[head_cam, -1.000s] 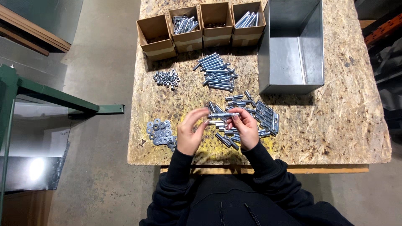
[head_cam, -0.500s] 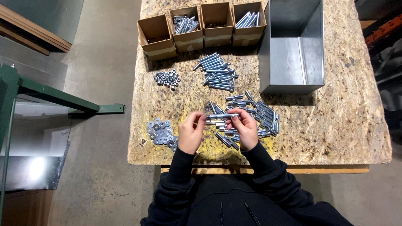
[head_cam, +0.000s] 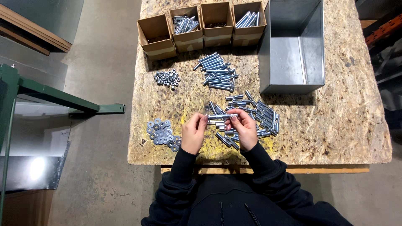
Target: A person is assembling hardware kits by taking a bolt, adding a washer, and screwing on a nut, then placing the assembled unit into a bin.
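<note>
Both hands hold one long silver bolt [head_cam: 219,116] level above the chipboard table [head_cam: 335,125]. My left hand [head_cam: 194,133] pinches its left end and my right hand [head_cam: 243,129] grips its right end. Under and to the right of the hands lies a loose pile of bolts [head_cam: 255,118]. Left of my left hand is a cluster of flat washers [head_cam: 162,133]. Farther back sit a small heap of nuts [head_cam: 167,78] and a second pile of bolts [head_cam: 217,72].
Several open cardboard boxes [head_cam: 203,24] line the far edge, some holding bolts. A grey metal bin [head_cam: 293,46] stands at the back right. A green steel frame [head_cam: 54,96] stands off the table's left side over the concrete floor.
The two hands have drawn slightly closer on the bolt, fingers shifting at its ends. Nothing else on the table has moved.
</note>
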